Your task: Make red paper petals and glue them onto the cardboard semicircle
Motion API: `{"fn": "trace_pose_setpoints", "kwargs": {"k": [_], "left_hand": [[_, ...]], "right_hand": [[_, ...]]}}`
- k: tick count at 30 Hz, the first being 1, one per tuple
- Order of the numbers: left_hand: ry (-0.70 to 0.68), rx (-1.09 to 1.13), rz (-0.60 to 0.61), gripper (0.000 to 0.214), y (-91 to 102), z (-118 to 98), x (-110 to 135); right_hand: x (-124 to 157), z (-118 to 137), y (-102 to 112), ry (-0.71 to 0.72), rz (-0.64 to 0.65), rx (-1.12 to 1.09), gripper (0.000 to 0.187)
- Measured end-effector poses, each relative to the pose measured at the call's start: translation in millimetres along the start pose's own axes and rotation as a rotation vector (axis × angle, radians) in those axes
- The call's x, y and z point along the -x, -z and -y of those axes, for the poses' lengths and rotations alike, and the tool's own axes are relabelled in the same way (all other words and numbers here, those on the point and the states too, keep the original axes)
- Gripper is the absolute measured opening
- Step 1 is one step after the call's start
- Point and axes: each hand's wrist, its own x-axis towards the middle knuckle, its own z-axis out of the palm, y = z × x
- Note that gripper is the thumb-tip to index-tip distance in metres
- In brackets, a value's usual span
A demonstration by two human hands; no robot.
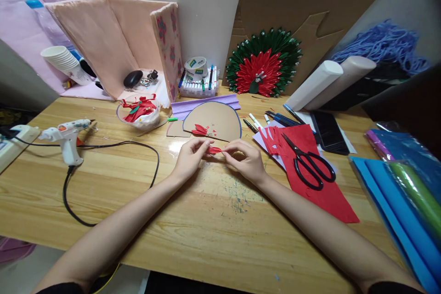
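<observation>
Between my two hands is a small red paper petal (215, 150). My left hand (191, 156) pinches its left end, and my right hand (246, 158) pinches the pointed right end. Just beyond them lies a cardboard half-disc (218, 117) with a blue edge. A few red petals (200, 129) and small red scraps rest on its lower part. To the right of my right hand, black-handled scissors (308, 165) lie on a sheet of red crepe paper (319, 197), whose far left corner is cut into strips.
At left a glue gun (69, 140) stands with its black cord looping over the table. A clear bowl (138, 117) holds red scraps. Behind are a marker box (200, 85), a red and green fan-shaped craft (263, 64), and white rolls (315, 85). A phone (329, 131) lies at right.
</observation>
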Motion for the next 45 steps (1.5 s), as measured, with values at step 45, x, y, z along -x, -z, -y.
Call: {"fn": "trace_pose_setpoints", "kwargs": {"k": [45], "left_hand": [[0.015,-0.215,0.008,0.03,17.1,-21,-29]], "right_hand": [[2,-1,-4,0.006,0.06,0.025,0.013]]}}
